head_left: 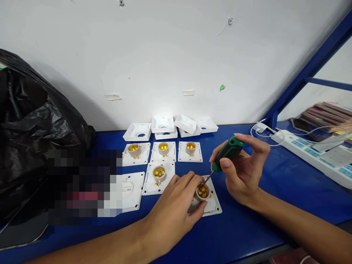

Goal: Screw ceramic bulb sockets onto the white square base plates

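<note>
- Right hand [243, 170]: thumb and fingers curled around the green-and-black handle of the screwdriver [230, 151]; the shaft slants down to the near left, its tip inside the round socket [202, 197].
- Left hand [176, 194]: bent over the left of the work, thumb on the near side and fingers on the far side of the socket, apparently pinching it; the exact contact is partly hidden.
- Work: the socket stands upright on a square white plate [216, 208], flat on the blue counter [233, 236], between the hands.
- Good practice, as judged here: bring the shaft more upright, in line with the screw, press before turning, and keep the left fingers clear of the tip. A slanted blade could slip and scratch the lining. The screw head cannot be made out.
- Cups: four further sockets, three in the far row [163, 149] and one nearer [159, 174], have gold-coloured linings; a metal contact shows inside the nearer one.
- Shallow white covers [137, 132]: grouped along the wall, some stacked or leaning, several with a round central hole.
- Black bag [57, 99], far left: contents not visible.
</note>
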The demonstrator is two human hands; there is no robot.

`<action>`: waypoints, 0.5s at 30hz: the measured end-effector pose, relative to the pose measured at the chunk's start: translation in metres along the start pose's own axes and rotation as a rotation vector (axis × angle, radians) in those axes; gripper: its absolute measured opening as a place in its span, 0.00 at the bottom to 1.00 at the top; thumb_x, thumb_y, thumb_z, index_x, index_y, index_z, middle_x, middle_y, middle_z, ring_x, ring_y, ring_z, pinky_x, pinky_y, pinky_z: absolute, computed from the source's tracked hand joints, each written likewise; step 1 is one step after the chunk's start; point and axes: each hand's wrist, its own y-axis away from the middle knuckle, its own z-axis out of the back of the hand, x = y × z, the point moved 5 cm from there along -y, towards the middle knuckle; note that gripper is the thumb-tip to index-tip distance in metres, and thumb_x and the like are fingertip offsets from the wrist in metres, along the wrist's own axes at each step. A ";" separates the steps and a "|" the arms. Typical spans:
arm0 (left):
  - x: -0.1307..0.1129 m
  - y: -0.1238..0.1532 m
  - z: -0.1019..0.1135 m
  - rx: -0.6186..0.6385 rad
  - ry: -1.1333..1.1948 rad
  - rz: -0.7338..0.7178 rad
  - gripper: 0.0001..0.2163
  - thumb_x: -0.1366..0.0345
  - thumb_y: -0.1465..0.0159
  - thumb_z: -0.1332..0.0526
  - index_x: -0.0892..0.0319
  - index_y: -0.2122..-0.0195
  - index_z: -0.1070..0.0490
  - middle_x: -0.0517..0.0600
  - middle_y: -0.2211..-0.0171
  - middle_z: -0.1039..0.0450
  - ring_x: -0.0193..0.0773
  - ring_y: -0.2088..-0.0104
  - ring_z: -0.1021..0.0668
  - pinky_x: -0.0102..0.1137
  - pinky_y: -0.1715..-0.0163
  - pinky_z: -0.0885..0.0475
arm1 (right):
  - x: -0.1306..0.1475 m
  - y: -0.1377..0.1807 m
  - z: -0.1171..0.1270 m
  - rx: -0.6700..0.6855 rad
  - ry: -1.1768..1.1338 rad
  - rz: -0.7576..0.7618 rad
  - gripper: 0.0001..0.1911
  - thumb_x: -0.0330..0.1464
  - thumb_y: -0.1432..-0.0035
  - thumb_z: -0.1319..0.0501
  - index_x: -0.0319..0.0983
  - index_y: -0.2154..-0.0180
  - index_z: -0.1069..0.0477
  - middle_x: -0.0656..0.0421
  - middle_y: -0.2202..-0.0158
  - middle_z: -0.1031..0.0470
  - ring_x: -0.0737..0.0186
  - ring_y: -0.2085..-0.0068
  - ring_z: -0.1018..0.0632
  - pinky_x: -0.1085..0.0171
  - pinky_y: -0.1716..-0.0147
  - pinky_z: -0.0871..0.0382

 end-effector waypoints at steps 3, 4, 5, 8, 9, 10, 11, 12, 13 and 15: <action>0.000 0.000 0.001 -0.008 -0.014 -0.001 0.16 0.73 0.33 0.34 0.53 0.48 0.34 0.48 0.56 0.27 0.46 0.58 0.25 0.41 0.54 0.30 | 0.000 0.001 0.000 0.009 -0.011 -0.004 0.26 0.28 0.34 0.37 0.49 0.39 0.40 0.60 0.60 0.27 0.64 0.68 0.20 0.60 0.72 0.19; 0.000 0.000 0.001 -0.009 -0.020 0.002 0.16 0.72 0.33 0.34 0.53 0.48 0.34 0.48 0.56 0.27 0.46 0.58 0.25 0.41 0.55 0.30 | 0.000 0.001 -0.001 0.015 -0.007 -0.008 0.26 0.28 0.34 0.37 0.49 0.39 0.40 0.61 0.61 0.27 0.63 0.68 0.20 0.60 0.72 0.19; 0.000 0.000 0.001 -0.008 -0.026 0.006 0.16 0.72 0.33 0.33 0.53 0.48 0.34 0.48 0.56 0.26 0.46 0.58 0.24 0.40 0.55 0.30 | 0.000 0.002 -0.001 0.021 -0.002 -0.012 0.25 0.28 0.33 0.37 0.49 0.39 0.40 0.61 0.62 0.27 0.63 0.68 0.19 0.61 0.73 0.19; -0.001 0.000 0.001 -0.009 -0.037 0.006 0.15 0.71 0.34 0.33 0.53 0.48 0.33 0.48 0.57 0.26 0.46 0.58 0.24 0.41 0.54 0.29 | -0.002 0.003 -0.001 0.029 -0.003 -0.023 0.26 0.29 0.34 0.36 0.49 0.39 0.41 0.61 0.64 0.26 0.62 0.68 0.19 0.63 0.75 0.22; -0.001 -0.001 0.001 -0.010 -0.039 0.003 0.15 0.71 0.34 0.33 0.53 0.48 0.33 0.48 0.56 0.26 0.46 0.58 0.24 0.41 0.53 0.29 | -0.003 0.003 -0.001 0.027 -0.009 -0.024 0.26 0.29 0.34 0.36 0.49 0.39 0.41 0.61 0.63 0.26 0.62 0.68 0.19 0.64 0.76 0.22; -0.001 -0.001 0.000 -0.010 -0.040 0.001 0.15 0.71 0.34 0.33 0.53 0.48 0.33 0.48 0.56 0.26 0.46 0.57 0.24 0.41 0.53 0.29 | -0.003 0.004 -0.001 0.026 -0.016 -0.026 0.26 0.29 0.34 0.36 0.48 0.39 0.41 0.61 0.63 0.26 0.62 0.67 0.19 0.64 0.75 0.22; -0.001 -0.001 0.000 -0.009 -0.042 0.000 0.16 0.72 0.34 0.33 0.53 0.48 0.33 0.48 0.56 0.26 0.46 0.57 0.24 0.42 0.53 0.29 | -0.003 0.004 -0.001 0.026 -0.022 -0.025 0.27 0.29 0.34 0.35 0.48 0.39 0.41 0.61 0.63 0.26 0.62 0.67 0.19 0.64 0.75 0.22; -0.001 -0.001 0.000 -0.008 -0.043 0.000 0.16 0.72 0.33 0.33 0.53 0.48 0.33 0.48 0.56 0.26 0.46 0.58 0.24 0.42 0.53 0.29 | -0.004 0.004 -0.002 0.027 -0.027 -0.027 0.27 0.29 0.34 0.35 0.49 0.38 0.41 0.61 0.63 0.26 0.62 0.67 0.19 0.63 0.75 0.21; -0.001 -0.001 0.000 -0.007 -0.044 0.000 0.16 0.72 0.33 0.33 0.53 0.48 0.34 0.49 0.56 0.26 0.46 0.58 0.24 0.42 0.53 0.29 | -0.003 0.004 -0.002 0.029 -0.030 -0.026 0.27 0.29 0.34 0.35 0.49 0.38 0.41 0.61 0.63 0.26 0.62 0.67 0.19 0.63 0.74 0.21; -0.001 -0.001 -0.001 -0.006 -0.043 0.003 0.16 0.71 0.33 0.34 0.54 0.47 0.34 0.49 0.55 0.26 0.47 0.58 0.24 0.43 0.53 0.29 | -0.002 0.004 -0.003 0.030 -0.028 -0.017 0.27 0.29 0.34 0.35 0.49 0.38 0.40 0.62 0.63 0.26 0.62 0.67 0.18 0.62 0.74 0.20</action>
